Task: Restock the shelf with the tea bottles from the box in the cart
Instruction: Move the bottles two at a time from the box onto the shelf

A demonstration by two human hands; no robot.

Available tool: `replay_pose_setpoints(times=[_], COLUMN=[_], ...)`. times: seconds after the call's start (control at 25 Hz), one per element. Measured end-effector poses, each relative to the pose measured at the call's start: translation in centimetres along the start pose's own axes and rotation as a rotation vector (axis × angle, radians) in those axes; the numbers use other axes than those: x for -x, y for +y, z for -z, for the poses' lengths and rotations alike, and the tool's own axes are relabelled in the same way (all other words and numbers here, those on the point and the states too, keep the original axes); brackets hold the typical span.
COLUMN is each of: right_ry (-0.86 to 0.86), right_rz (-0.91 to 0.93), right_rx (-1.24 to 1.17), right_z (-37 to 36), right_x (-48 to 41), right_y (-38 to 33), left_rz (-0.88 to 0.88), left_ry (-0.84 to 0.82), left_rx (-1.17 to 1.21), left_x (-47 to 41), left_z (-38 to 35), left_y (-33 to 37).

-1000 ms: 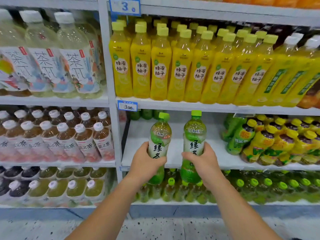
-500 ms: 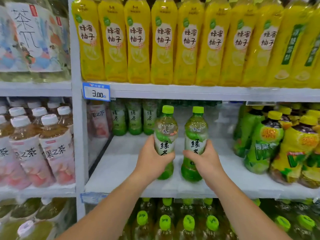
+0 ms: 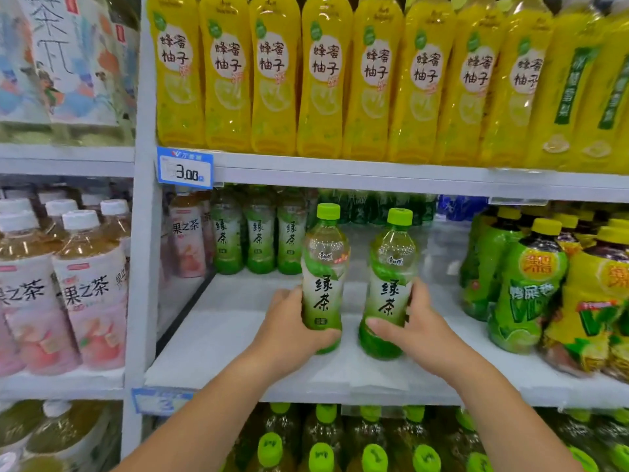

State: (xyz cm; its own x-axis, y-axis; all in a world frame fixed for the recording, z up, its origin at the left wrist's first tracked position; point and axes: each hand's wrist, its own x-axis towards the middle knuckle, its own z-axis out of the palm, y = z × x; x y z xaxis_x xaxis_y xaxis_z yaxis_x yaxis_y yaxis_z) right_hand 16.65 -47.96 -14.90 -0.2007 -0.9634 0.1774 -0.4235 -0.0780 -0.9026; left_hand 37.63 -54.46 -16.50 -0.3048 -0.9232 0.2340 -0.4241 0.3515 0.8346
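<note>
I hold two green tea bottles upright over the white middle shelf [image 3: 231,335]. My left hand [image 3: 289,332] grips the lower half of the left green tea bottle [image 3: 325,267]. My right hand [image 3: 413,327] grips the right green tea bottle [image 3: 391,277], thumb across its base. Both have lime caps and white-green labels. Their bases are at or just above the shelf; I cannot tell if they touch. Three matching green tea bottles [image 3: 258,236] stand at the back left of this shelf. The box and cart are out of view.
Yellow honey-pomelo bottles [image 3: 323,80] fill the shelf above, with a 3.00 price tag [image 3: 185,168] on its edge. Green and yellow juice bottles [image 3: 544,287] crowd the right of the middle shelf. Pink-label tea bottles [image 3: 85,284] stand in the left bay. Green-capped bottles [image 3: 323,444] sit below.
Both hands have carried the bottles up and forward, from in front of the shelf edge to over the middle shelf. The view has come closer to the shelf.
</note>
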Motion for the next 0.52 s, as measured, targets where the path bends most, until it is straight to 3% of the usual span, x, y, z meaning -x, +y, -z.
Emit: replay_pose_setpoints(times=[0.2, 0.52], right_ry=[0.105, 0.07], right_rz=[0.083, 0.065], right_rx=[0.121, 0.107], right_z=[-0.3, -1.0], right_x=[-0.8, -9.2], right_y=[1.6, 2.9], left_rz=[0.005, 0.058], left_ry=[0.092, 0.177], left_rx=[-0.05, -0.15], left_x=[-0.7, -7.9], left_z=[-0.4, -1.9], left_y=[-0.7, -0.9])
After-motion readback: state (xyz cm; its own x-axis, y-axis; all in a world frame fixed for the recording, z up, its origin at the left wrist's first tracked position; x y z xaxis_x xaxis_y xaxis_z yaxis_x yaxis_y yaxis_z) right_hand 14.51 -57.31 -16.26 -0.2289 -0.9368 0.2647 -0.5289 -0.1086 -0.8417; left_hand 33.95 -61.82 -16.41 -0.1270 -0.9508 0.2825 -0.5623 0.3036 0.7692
